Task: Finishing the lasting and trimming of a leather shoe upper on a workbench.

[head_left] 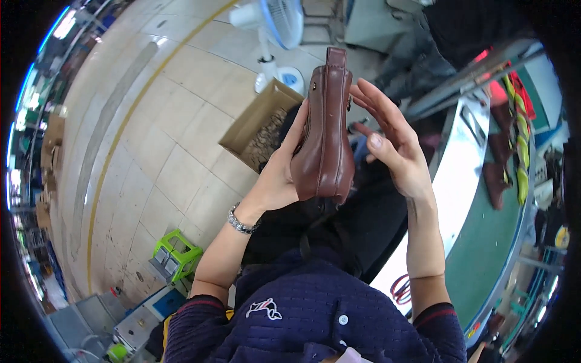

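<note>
Cardboard box (257, 127), fan (275, 30) (white)

The pouch (325, 130) is brown leather, smooth and glossy, with stitched seams and a small metal stud near its top. The bracelet (242, 222) is shiny linked metal, the sweater (315, 308) a dark ribbed knit, matt. The box (257, 124) is plain matt cardboard, the floor (151, 121) pale glazed tile with scuffs, and the desk (484, 242) a matt green surface with a metal rim.

Left hand (279, 175) raised, fingers curled gripping, right hand (393, 145) open, fingers extended
</note>
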`<state>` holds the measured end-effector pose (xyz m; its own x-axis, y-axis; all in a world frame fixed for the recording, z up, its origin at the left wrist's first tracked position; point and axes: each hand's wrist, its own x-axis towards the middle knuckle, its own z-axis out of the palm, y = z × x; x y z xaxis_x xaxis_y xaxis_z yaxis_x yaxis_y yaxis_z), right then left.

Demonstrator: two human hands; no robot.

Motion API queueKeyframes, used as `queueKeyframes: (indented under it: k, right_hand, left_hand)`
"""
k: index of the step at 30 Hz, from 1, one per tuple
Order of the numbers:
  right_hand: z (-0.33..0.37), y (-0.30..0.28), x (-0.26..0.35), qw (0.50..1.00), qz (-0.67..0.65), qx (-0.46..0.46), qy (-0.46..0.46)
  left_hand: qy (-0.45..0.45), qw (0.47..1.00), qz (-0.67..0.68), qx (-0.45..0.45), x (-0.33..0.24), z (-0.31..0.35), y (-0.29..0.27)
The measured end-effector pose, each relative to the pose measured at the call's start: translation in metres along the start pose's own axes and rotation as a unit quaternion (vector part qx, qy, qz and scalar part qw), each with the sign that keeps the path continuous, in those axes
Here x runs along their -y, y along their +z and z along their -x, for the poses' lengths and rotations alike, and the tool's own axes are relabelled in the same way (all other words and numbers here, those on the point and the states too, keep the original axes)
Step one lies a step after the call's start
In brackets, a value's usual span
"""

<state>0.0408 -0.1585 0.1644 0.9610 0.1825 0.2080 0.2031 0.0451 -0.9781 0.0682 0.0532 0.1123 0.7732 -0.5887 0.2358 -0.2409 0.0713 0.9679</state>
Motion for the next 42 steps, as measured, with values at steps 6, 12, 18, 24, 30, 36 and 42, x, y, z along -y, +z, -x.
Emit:
queueKeyframes:
  k: [6,12,18,24,30,36,42]
  right_hand:
    - [-0.035,0.04,0.016,0.994,-0.058,0.06,0.067]
    - [-0.039,0.046,0.031,0.992,-0.014,0.066,0.109]
    - [-0.038,0.029,0.026,0.986,-0.012,0.057,0.154]
    - [-0.042,0.022,0.035,0.972,-0.03,0.091,0.215]
    - [-0.06,0.013,0.035,0.961,-0.055,0.058,0.265]
    - [-0.085,-0.007,0.041,0.96,0.011,0.157,0.233]
    - [-0.089,-0.024,0.039,0.95,0.077,0.177,0.246]
  left_hand:
    - [0.027,0.994,-0.074,-0.081,-0.003,-0.004,-0.036]
    - [0.089,0.99,-0.073,0.086,-0.017,0.005,-0.078]
    - [-0.018,0.973,0.231,0.023,-0.04,-0.034,-0.054]
    - [0.022,0.994,0.055,-0.097,-0.028,-0.047,-0.026]
    - [0.016,0.989,0.069,-0.133,-0.019,-0.059,-0.013]
    - [-0.05,0.972,0.177,-0.146,-0.019,-0.071,-0.012]
    - [-0.067,0.98,0.173,-0.075,-0.007,-0.083,-0.012]
